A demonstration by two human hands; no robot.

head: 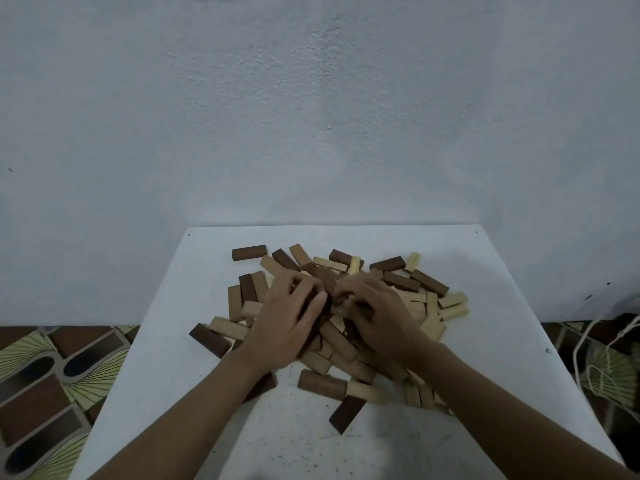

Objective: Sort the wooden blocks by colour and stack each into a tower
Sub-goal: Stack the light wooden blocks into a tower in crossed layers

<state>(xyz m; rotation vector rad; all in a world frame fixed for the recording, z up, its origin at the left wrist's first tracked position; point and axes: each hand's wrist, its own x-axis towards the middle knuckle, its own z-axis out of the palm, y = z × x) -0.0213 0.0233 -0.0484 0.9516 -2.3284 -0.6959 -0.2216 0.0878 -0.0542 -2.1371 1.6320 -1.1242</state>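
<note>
A loose pile of wooden blocks (408,299) lies in the middle of the white table (166,306), with dark brown, mid-brown and pale ones mixed together. Both of my hands are on top of the pile. My left hand (287,320) has its fingers curled round a dark brown block (325,277) at the pile's top. My right hand (377,317) meets it from the right, its fingers curled into the blocks round another dark piece that is mostly hidden. Single dark blocks lie apart at the far left (248,252) and near the front (346,414).
The table stands against a pale blue wall (311,116). A patterned floor (41,382) shows on both sides of it. Thin white cord (588,358) hangs beside the table's right edge. Bare tabletop lies to the left, to the right and in front of the pile.
</note>
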